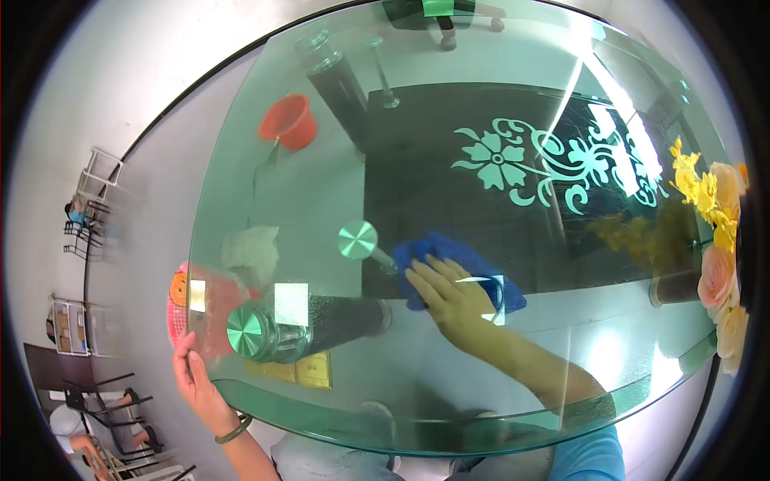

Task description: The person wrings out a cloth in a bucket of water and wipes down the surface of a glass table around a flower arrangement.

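A blue cloth (pixel 457 268) lies bunched under my right hand (pixel 453 297), whose fingers press down on it. That hand and its forearm show through the green-tinted glass tabletop (pixel 449 437), over the front edge of the dark lower shelf (pixel 433 160). Beside the cloth, to the left, is a round metal disc (pixel 358 240) on a short post. My left hand (pixel 192 377), with a bracelet at the wrist, is at the left edge of the glass, fingers stretched along it. Near it are a pink patterned item (pixel 177 305) and a thick table leg with a metal cap (pixel 250 330).
Artificial flowers (pixel 714 272) stand at the right edge. Through the glass I see a red bucket (pixel 289 122), a crumpled white item (pixel 250 255) and a gold-coloured box (pixel 311 371). White racks (pixel 72 325) and another person's legs (pixel 90 457) are at the left.
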Motion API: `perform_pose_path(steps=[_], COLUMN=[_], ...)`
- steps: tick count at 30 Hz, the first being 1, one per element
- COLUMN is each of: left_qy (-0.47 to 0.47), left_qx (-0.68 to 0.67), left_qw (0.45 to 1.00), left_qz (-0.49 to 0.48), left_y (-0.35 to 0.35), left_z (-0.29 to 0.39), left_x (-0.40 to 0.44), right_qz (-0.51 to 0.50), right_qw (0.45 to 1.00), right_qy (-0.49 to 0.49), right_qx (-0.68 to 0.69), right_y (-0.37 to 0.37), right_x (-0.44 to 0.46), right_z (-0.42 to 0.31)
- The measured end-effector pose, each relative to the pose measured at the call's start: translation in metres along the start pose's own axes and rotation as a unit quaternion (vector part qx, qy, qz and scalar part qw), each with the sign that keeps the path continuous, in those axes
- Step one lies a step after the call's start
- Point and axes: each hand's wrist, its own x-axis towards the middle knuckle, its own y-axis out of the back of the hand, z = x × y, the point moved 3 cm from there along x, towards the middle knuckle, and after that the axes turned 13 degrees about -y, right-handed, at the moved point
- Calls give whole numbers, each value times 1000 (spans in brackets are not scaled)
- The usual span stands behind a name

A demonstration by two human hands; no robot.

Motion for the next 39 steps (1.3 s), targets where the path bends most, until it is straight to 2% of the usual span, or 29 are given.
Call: perform_pose_path(steps=[2,5,6,8,12,14,15,17,18,20,21,23,24,26,27,28,29,30,32,34,36,38,39], left_qy=[-17,-43,-52,-55,-46,-54,-62,-69,-72,-72,-71,-73,-77,-71,-65,-67,-69,-71,-75,-80,-80,-80,-74], left_qx=[14,35,44,50,41,43,51,52,57,50,46,46,45,38,32,31,40,49,46,41,39,38,42], left_qw=[1000,998,998,997,998,997,996,995,995,995,995,995,995,996,997,997,996,996,996,995,995,995,996], left_qz=[5,2,-5,-10,-12,-27,-34,-45,-44,-44,-43,-43,-40,-33,-28,-29,-29,-30,-30,-32,-38,-36,-30], left_y=[-3,-5,-5,-5,-3,-1,-1,-1,-1,0,0,2,1,-3,-4,-5,-5,-6,-5,-4,-3,-3,-3], left_z=[2,8,9,9,7,7,7,9,9,7,6,4,4,9,11,11,11,11,10,9,8,6,4], left_x=[0,0,1,1,0,0,1,2,3,2,2,1,1,0,0,-1,0,1,0,0,1,0,0], right_qz=[23,-4,-4,32,20,-159,-157,-64,-64,75,74,24,24,-93,-92,-30,35,39,139,77,-48,-81,-73], right_qw=[998,997,997,992,993,954,954,957,956,962,962,985,985,981,982,948,862,862,668,600,641,840,842], right_qy=[25,70,69,70,21,5,-6,67,63,166,165,169,171,51,51,-126,-294,-292,-319,-219,-201,-118,-114], right_qx=[-52,18,17,-103,-110,-254,-255,-276,-279,-204,-204,-28,-28,160,159,292,412,413,658,766,739,524,522], right_y=[-3,-4,-12,-34,-59,-69,-69,-68,-70,-61,-56,-38,-31,-19,-9,13,29,39,51,51,33,11,6], right_x=[-13,-15,-9,3,52,74,73,65,59,35,27,12,6,5,6,12,15,24,39,54,62,69,69], right_z=[-10,-30,-40,-62,-83,-82,-79,-74,-66,-57,-51,-39,-27,-1,-2,2,9,8,13,0,-14,-38,-34])
